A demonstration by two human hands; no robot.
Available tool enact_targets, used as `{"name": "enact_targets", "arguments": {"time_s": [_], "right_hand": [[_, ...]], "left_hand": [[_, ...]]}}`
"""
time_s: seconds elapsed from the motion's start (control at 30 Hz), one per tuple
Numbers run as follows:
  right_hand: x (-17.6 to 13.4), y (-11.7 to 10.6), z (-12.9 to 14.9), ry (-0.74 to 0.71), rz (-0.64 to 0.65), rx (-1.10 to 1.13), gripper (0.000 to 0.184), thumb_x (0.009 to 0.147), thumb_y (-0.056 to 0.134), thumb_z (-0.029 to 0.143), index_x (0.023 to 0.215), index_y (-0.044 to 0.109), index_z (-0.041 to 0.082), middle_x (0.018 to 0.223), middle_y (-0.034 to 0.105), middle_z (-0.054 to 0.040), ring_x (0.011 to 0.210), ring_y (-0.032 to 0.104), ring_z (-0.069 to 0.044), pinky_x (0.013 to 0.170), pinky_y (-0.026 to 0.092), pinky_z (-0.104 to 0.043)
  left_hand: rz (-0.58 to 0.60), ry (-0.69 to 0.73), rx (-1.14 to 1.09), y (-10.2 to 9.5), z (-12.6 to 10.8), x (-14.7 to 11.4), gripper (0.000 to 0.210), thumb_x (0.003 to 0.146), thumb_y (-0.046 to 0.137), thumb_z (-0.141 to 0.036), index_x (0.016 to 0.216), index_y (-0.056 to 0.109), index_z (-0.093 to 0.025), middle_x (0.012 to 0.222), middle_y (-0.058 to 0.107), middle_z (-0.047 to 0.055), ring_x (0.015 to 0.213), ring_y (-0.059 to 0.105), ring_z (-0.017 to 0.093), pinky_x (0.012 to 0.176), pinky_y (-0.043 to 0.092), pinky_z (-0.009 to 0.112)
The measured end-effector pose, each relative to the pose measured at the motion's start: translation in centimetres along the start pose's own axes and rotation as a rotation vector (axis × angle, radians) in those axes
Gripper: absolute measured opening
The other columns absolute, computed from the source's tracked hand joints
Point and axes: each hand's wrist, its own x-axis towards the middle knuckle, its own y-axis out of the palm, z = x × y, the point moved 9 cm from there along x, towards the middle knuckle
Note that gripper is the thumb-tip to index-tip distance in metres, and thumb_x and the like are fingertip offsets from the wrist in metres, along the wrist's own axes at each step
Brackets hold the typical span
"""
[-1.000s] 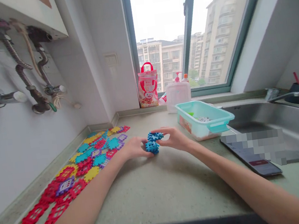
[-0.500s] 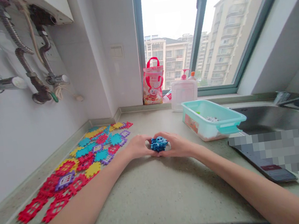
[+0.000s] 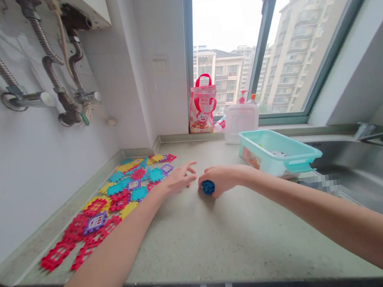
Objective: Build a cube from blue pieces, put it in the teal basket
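Observation:
My right hand [image 3: 219, 179] is closed around a small dark-blue block [image 3: 208, 187], apparently put together from toothed plastic pieces, just above the worktop or resting on it; which, I cannot tell. To its left, my left hand [image 3: 180, 179] is free, fingers stretched out and apart. It hovers beside the right end of a spread of interlocking plastic pieces [image 3: 139, 194] in red, yellow, blue and purple. Several of those have window-like grids, such as a purple and white one [image 3: 96, 222]. My left forearm hides part of the spread.
A mint-green plastic tub [image 3: 275, 164] with some pieces inside stands at the right, by a steel sink [image 3: 375, 175]. A pixelated object [image 3: 320, 184] lies in front of it. Near the window are a pink bag [image 3: 202, 114] and a clear container [image 3: 241, 122]. Pipes [image 3: 49, 54] run along the left wall.
My left hand has let go of the blue block and moved left, its fingers opening. The right hand keeps the block, now turned and lower. The view has shifted slightly.

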Motion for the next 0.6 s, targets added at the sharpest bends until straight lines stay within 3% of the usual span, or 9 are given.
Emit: {"name": "enact_targets", "arguments": {"time_s": [0.17,0.3,0.4,0.5,0.6], "right_hand": [[-0.2,-0.1,0.5,0.049,0.030,-0.037,0.049,0.068,0.086,0.024,0.117,0.078,0.026,0.099,0.074,-0.0065,0.082,0.069,-0.023,0.067,0.047,-0.028],[-0.8,0.2,0.7,0.052,0.042,0.003,0.050,0.072,0.084,0.021,0.121,0.078,0.026,0.109,0.075,-0.0088,0.088,0.072,-0.024,0.075,0.052,-0.030],[-1.9,-0.8,-0.2,0.092,-0.013,0.093,0.074,0.068,0.092,0.030,0.139,0.072,0.028,0.119,0.076,-0.0108,0.105,0.073,-0.032,0.091,0.056,-0.038],[-4.3,-2.1,-2.3,0.211,-0.086,0.217,0.105,0.060,0.098,0.049,0.155,0.059,0.029,0.134,0.074,-0.0120,0.117,0.072,-0.037,0.098,0.057,-0.042],[-6.9,-1.8,-4.2,0.280,-0.104,0.355,0.102,0.069,0.091,0.059,0.158,0.054,0.027,0.139,0.072,-0.0133,0.122,0.071,-0.036,0.095,0.061,-0.040]], "left_hand": [[-0.041,-0.131,-0.160,0.1,1.8,0.4,0.068,0.091,0.039,-0.049,0.152,0.046,-0.018,0.119,0.073,0.013,0.070,0.066,0.017,0.046,0.037,0.024],[-0.024,-0.040,-0.046,0.4,1.3,0.7,0.058,0.092,0.038,-0.043,0.138,0.061,-0.017,0.105,0.076,0.008,0.070,0.064,0.016,0.055,0.043,0.026],[0.011,0.066,0.087,0.7,0.4,0.7,0.050,0.092,0.041,-0.041,0.126,0.070,-0.018,0.102,0.078,0.005,0.073,0.065,0.017,0.067,0.048,0.029],[0.007,0.086,0.174,0.7,-0.3,0.3,0.051,0.095,0.038,-0.040,0.130,0.070,-0.020,0.105,0.079,0.005,0.083,0.068,0.020,0.075,0.051,0.031],[0.002,0.112,0.280,1.1,-1.5,-0.2,0.054,0.099,0.034,-0.043,0.135,0.069,-0.021,0.115,0.079,0.006,0.105,0.070,0.025,0.093,0.052,0.035]]}}
